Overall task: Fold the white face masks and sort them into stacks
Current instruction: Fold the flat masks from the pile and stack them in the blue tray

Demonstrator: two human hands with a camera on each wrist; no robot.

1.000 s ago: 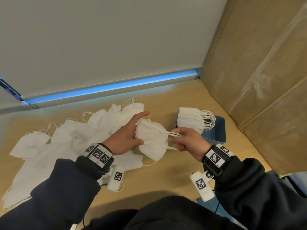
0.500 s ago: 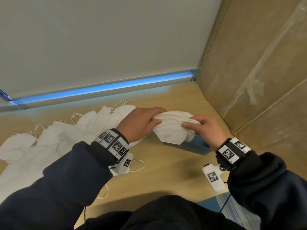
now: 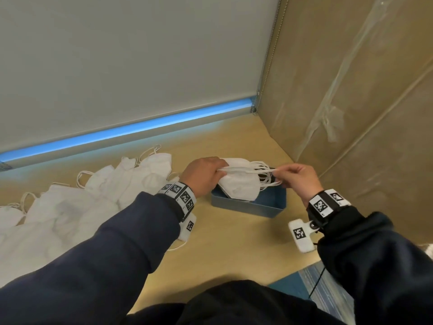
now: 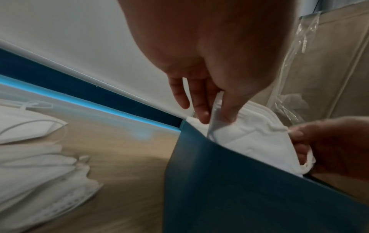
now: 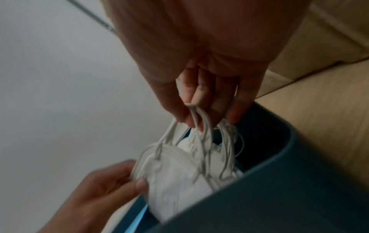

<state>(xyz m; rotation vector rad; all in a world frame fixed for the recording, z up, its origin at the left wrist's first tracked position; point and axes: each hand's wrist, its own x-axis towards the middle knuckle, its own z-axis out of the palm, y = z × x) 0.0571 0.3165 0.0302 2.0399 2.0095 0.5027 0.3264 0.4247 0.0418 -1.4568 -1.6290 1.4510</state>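
Observation:
A folded white face mask (image 3: 241,187) lies on top of a stack of folded masks inside a blue box (image 3: 248,207). My left hand (image 3: 216,171) pinches the mask's left edge between thumb and fingers; the left wrist view shows those fingers (image 4: 201,110) on the mask (image 4: 249,135) at the box wall (image 4: 239,189). My right hand (image 3: 280,173) pinches the ear loops at the mask's right end. In the right wrist view its fingertips (image 5: 187,116) hold a bunch of loops (image 5: 201,130) above the stack (image 5: 175,173).
A loose pile of unfolded white masks (image 3: 93,200) spreads over the left of the wooden table (image 3: 234,249). A grey wall with a blue strip (image 3: 117,132) runs along the back. A taped cardboard panel (image 3: 351,102) stands close on the right of the box.
Both hands carried the folded mask from in front of me away and to the right, and lowered it onto the stack in the blue box. The right hand's grip has shifted out to the loops.

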